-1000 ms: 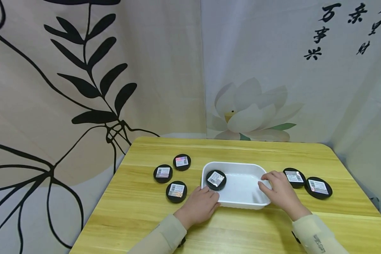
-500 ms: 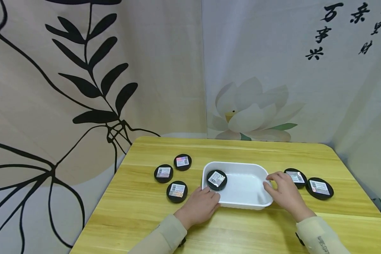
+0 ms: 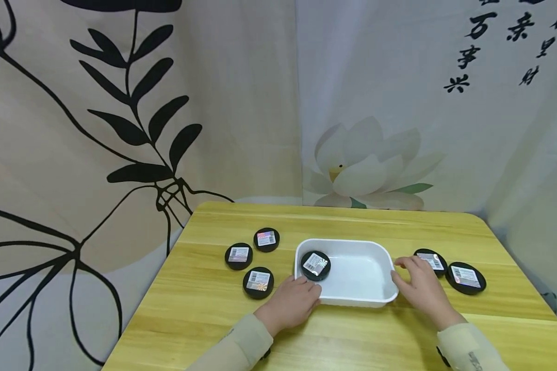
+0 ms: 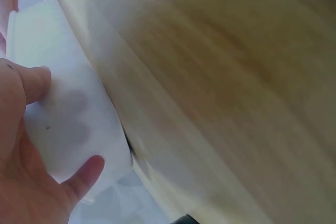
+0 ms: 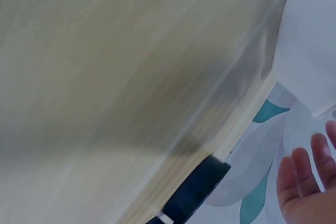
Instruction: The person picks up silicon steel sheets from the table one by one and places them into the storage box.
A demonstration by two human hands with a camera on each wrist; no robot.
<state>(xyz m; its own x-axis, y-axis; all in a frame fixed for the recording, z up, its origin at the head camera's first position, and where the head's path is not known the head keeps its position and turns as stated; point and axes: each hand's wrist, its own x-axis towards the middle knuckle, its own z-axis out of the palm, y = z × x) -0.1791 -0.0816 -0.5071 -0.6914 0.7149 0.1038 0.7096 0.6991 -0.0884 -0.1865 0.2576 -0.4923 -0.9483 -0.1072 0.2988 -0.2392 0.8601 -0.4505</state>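
Observation:
In the head view a white rectangular tray (image 3: 359,273) lies on the table. One round black disc (image 3: 315,265) with a silver barcode label is inside its left end. My left hand (image 3: 291,304) grips the near-left corner; the left wrist view has the thumb and a finger of the left hand (image 4: 31,150) against the outer wall of the tray (image 4: 68,108). Just beyond the right rim is my right hand (image 3: 422,288), fingers loosely bent and holding nothing. The right wrist view shows the fingers of the right hand (image 5: 310,182) apart from the tray's corner (image 5: 310,51).
Left of the tray lie three similar labelled discs: a far one (image 3: 266,239), a left one (image 3: 239,256) and a near one (image 3: 258,283). Two more, an inner disc (image 3: 432,261) and an outer disc (image 3: 465,277), touch or nearly touch beyond my right hand. A patterned curtain hangs behind the wooden table (image 3: 353,340).
My right hand has moved right, from over the tray's right rim to just outside it. The left hand keeps its place on the tray. The head view has shifted slightly.

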